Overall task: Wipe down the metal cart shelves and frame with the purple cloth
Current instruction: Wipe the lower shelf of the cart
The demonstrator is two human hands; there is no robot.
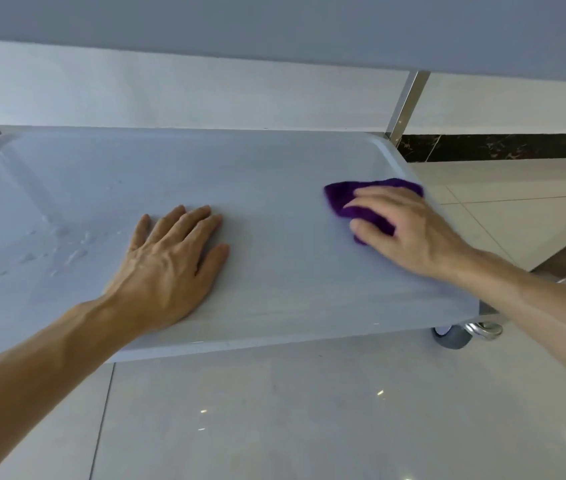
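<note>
This looks like an indoor commercial or institutional room, though which kind cannot be told. Glossy pale floor tiles (274,410) fill the lower frame and mirror ceiling lights. At upper right a white wall (517,102) meets a dark marbled skirting (503,147). A steel cart with a tray shelf (257,174), mirror-bright uprights (408,102) and a caster (454,337) at lower right suits a serving or cleaning setting.

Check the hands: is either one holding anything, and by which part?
The right hand grips the purple cloth at its near right part, pressing it on the shelf. The left hand holds nothing, lying flat on the shelf.
</note>
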